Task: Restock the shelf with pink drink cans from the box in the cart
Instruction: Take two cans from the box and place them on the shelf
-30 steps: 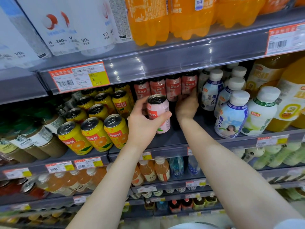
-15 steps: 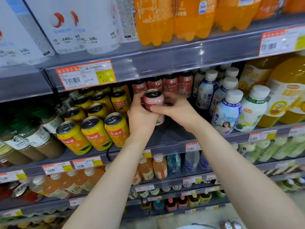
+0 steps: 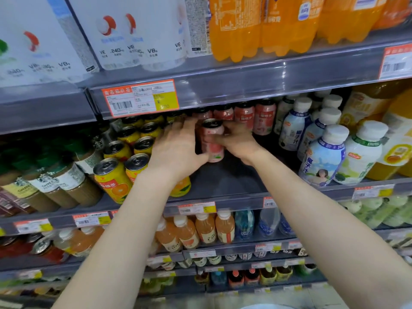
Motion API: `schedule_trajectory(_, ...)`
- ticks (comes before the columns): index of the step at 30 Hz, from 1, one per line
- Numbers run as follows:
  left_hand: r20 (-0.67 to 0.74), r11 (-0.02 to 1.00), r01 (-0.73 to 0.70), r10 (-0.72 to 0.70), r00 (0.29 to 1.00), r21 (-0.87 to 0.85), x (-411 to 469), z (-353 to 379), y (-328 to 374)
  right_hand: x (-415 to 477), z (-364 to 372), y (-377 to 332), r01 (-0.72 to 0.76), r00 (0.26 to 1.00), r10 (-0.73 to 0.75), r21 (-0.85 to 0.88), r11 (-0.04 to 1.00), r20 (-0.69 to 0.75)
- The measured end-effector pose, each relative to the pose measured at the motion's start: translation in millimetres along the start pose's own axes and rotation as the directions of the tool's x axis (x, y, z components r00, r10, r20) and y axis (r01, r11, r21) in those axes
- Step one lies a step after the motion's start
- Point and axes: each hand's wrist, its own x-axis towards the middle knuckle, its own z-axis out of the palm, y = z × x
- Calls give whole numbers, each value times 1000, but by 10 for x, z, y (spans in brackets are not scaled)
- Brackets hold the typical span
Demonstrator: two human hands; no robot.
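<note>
While my right hand (image 3: pixel 239 142) wraps the can (image 3: pixel 213 141) upright in front of the pink row (image 3: pixel 245 117) and my left hand (image 3: pixel 176 150) sits open beside it, I judge it stiff, slick, fairly heavy, best gripped mid-body.

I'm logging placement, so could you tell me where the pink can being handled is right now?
In the head view, the pink can stands mid-shelf between both hands, yellow cans to its left, the back row of pink cans behind it.
</note>
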Motion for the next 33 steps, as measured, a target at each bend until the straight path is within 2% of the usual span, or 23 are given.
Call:
schedule_trajectory(4, -27, 997, 7, -5, 1000, 72, -134, -100, -132, 76, 60, 15, 8, 998, -9, 19, 1000, 68)
schedule_trajectory(9, -41, 999, 23, -21, 999, 40, -186, -68, -272, 160, 94, 87, 53, 996, -50, -39, 998, 77)
schedule_trajectory(12, -75, 1000, 7, -6, 997, 16, -217, -67, -320, 150, 71, 128, 34, 998, -28, -109, 993, 53)
schedule_trajectory(15, -112, 1000, -7, 8, 994, 17, -249, -55, -338, 84, 140, 205, 9, 1000, -15, -257, 966, -19)
schedule_trajectory(19, -130, 999, -36, 39, 991, 26, -307, 0, -370, 93, 246, 260, -19, 992, -14, -263, 965, -126)
schedule_trajectory(33, -140, 995, -92, 95, 986, 26, -538, -17, -523, 162, 339, 116, -91, 990, 39, -389, 917, -138)
